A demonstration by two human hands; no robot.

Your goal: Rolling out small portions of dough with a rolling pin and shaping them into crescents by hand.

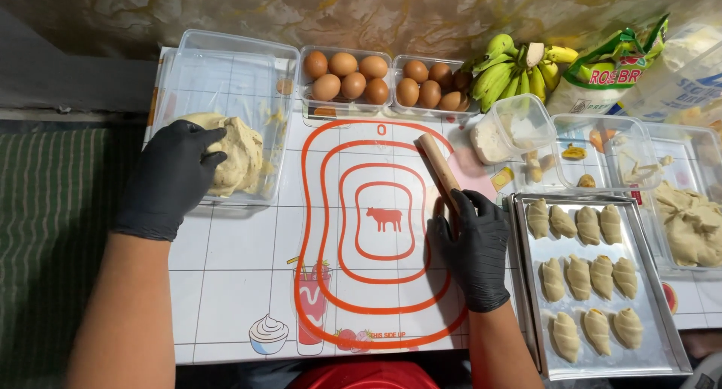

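Observation:
Both my hands wear black gloves. My left hand (171, 174) rests on a pale lump of dough (239, 157) inside a clear plastic tub (226, 65) at the left, fingers curled over the dough's near side. My right hand (474, 246) grips the near end of a wooden rolling pin (438, 163), which lies slanted on the right edge of a clear cutting mat (376, 231) printed with orange rings and a small cow shape.
A metal tray (598, 351) with several shaped dough pieces sits at the right. Behind are two clear boxes of brown eggs (347, 77), green and yellow bananas (511, 69), a tub of flour (511, 129), bags, and more dough (692, 223) in a container.

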